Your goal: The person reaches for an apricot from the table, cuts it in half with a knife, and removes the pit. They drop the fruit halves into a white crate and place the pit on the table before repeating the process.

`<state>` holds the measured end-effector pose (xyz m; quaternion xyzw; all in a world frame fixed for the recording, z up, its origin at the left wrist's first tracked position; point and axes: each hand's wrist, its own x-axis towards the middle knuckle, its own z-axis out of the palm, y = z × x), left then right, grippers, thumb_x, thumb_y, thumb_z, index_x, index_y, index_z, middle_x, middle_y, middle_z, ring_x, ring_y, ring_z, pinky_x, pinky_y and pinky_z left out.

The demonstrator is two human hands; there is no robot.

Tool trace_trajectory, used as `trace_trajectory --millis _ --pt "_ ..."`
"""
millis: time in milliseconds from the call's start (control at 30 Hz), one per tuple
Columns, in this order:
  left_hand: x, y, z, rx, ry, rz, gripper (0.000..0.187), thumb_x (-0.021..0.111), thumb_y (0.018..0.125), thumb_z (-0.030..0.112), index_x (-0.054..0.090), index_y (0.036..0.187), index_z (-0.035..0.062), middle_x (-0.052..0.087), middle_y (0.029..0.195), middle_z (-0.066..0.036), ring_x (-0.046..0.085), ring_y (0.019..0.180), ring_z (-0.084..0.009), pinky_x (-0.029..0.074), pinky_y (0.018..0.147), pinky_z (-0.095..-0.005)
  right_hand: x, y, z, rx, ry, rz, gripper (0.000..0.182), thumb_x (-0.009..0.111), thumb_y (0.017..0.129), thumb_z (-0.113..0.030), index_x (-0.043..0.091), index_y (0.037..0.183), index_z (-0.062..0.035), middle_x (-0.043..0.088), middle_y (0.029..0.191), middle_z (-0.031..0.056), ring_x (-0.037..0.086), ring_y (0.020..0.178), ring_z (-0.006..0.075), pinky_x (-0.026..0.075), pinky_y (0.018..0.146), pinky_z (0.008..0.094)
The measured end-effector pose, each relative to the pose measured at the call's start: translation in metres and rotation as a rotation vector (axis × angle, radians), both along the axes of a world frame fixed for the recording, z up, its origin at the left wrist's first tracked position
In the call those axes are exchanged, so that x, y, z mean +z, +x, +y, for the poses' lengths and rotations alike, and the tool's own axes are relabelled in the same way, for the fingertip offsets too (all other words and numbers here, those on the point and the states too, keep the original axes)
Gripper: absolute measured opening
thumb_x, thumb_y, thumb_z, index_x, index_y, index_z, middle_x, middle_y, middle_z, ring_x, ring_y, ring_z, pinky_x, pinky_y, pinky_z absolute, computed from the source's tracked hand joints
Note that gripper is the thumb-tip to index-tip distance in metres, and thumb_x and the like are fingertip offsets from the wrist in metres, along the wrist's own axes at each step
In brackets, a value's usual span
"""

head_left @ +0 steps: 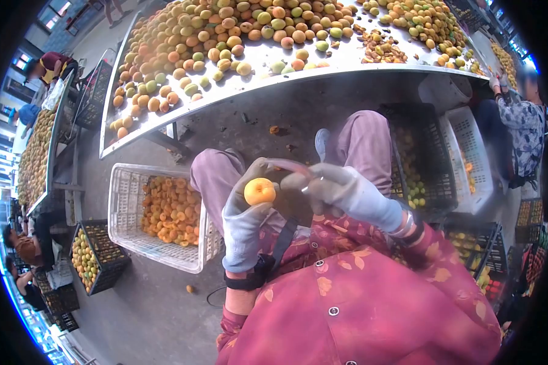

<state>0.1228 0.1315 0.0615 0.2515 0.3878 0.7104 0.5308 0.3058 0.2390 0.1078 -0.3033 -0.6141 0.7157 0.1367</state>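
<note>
My left hand (243,222), in a grey-white glove, holds a yellow-orange apricot (259,191) between thumb and fingers. Close on its right is my right hand (338,190), gloved too, with its fingers curled. A blurred, pinkish, curved thing (292,168) reaches from the right fingers towards the top of the left hand; its kind cannot be made out. Both hands are above my lap. To the left of my knees stands a white plastic crate (123,201) with many halved apricots (170,213) in it.
Whole apricots (225,24) are heaped on a metal table (259,50) ahead, near dark scraps (383,48). A black crate (112,261) of fruit stands left. Right are a dark crate (429,152) and a white crate (472,155). A co-worker (520,125) is at far right.
</note>
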Motion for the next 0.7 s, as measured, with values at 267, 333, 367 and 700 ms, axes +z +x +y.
trace_trajectory --millis 267,333,367,700 --pt "-0.005 -0.004 -0.002 -0.029 0.013 0.018 0.067 0.073 0.082 0.01 0.042 0.138 -0.0065 0.047 0.143 -0.013 0.057 0.117 -0.0184 0.047 0.1 -0.0289 0.001 -0.002 0.0 0.108 0.785 -0.193 0.019 0.059 0.091 -0.027 0.064 0.103 -0.0121 0.064 0.073 0.0153 0.065 0.066 0.033 0.049 0.056 0.0392" --pt "-0.004 -0.004 -0.002 -0.031 0.004 0.025 0.067 0.074 0.082 0.01 0.042 0.138 -0.0064 0.046 0.143 -0.014 0.056 0.118 -0.0186 0.047 0.1 -0.029 0.002 -0.001 0.0 0.106 0.826 -0.201 0.019 0.059 0.091 -0.028 0.064 0.102 -0.0128 0.064 0.074 0.0146 0.065 0.067 0.0335 0.05 0.056 0.0405" --pt "-0.004 -0.004 -0.002 -0.032 -0.005 0.032 0.067 0.074 0.081 0.011 0.042 0.138 -0.0062 0.046 0.144 -0.014 0.056 0.118 -0.0188 0.047 0.1 -0.029 0.003 -0.001 0.0 0.104 0.868 -0.208 0.018 0.059 0.091 -0.028 0.064 0.101 -0.0136 0.065 0.074 0.0139 0.065 0.068 0.0341 0.05 0.056 0.0418" --pt "-0.005 -0.005 -0.005 -0.048 -0.01 0.041 0.067 0.075 0.081 0.012 0.043 0.137 -0.0071 0.056 0.132 -0.015 0.059 0.113 -0.019 0.047 0.098 -0.0284 0.011 0.0 -0.004 0.132 0.99 -0.321 0.019 0.056 0.093 -0.03 0.059 0.094 -0.0114 0.064 0.073 0.0121 0.065 0.066 0.0334 0.051 0.054 0.0425"
